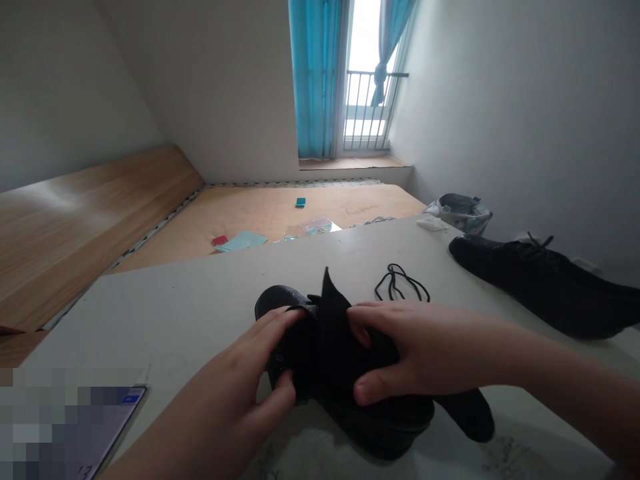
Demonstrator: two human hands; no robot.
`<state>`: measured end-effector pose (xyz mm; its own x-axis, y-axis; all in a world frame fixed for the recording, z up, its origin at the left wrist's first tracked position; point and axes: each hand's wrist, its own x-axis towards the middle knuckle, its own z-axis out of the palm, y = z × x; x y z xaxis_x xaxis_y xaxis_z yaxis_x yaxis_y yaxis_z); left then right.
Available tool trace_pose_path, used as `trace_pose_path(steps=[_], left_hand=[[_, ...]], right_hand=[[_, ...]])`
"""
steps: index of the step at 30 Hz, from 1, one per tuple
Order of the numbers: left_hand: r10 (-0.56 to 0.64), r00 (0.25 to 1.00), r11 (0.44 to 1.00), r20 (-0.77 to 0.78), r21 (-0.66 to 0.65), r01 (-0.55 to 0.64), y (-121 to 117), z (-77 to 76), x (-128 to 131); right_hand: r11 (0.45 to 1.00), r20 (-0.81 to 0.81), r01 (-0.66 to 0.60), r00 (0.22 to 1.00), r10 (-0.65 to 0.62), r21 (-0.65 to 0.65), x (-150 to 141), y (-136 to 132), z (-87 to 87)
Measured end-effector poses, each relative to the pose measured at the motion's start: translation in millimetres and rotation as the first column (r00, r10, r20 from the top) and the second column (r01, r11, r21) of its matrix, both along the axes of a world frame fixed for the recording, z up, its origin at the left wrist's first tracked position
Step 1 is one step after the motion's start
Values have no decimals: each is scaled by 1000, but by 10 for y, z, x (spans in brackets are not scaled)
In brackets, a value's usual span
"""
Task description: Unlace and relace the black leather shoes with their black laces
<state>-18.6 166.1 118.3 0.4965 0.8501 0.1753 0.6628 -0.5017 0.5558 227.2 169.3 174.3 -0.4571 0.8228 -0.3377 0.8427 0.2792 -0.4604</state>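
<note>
black shoe [380, 417] toward worktop's [200, 300] near edge | left fingers [283, 319] half-curled, pinching its side | right fingers [373, 311] part-open, gripping beside tongue [333, 327] | tip: ease sides apart evenly, sole braced

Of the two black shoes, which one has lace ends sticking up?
The far-right shoe: lace ends rise from its top. The other shoe, under left hand and right hand, shows none.

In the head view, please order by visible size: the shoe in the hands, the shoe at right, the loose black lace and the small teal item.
1. Handled shoe and right-side shoe: unsure, since the handled one is nearer and partly covered.
2. Loose black lace.
3. Small teal item.
</note>
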Motion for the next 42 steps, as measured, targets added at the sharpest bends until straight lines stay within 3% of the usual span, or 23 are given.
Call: trace_pose_path(steps=[3,7,10,13,16,19,21,24,29,34,37,42], left_hand=[[5,1000,999,-14,-42,-6,8,56,35],[-53,998,991,27,-121,56,16,145,72],[-75,996,989,42,-121,80,13,152,58],[-48,999,992,9,-117,49,8,96,24],[-20,1000,996,-14,-87,19,2,37,-2],[-37,999,996,-16,-81,35,-3,32,-6],[-52,999,995,-13,-91,50,-1,55,0],[-46,999,994,-7,-95,45,8,88,11],[-42,999,993,9,-109,43,12,90,23],[-37,999,993,20,-108,39,7,89,30],[-26,999,991,21,-128,28,5,114,36],[-44,998,988,44,-145,50,-6,115,23]], right_hand=[[998,-10,53,999,-53,-44,-36,-60,-24],[977,13,93,995,-97,193,-125,-211,-101],[964,82,74,992,-98,257,-128,-255,-83],[981,142,56,986,-84,187,-27,-235,14],[996,120,78,989,-81,31,64,-195,73],[973,60,194,980,-188,-124,43,-148,34],[954,22,268,963,-267,-134,-10,-119,-5],[958,-9,276,961,-277,-77,-62,-101,-11],[982,-58,189,980,-189,-9,-110,-137,-39],[945,-104,224,973,-205,237,-205,-150,-218],[944,-142,249,965,-222,215,-207,-137,-228],[949,-205,258,954,-220,183,-121,-125,-71]])
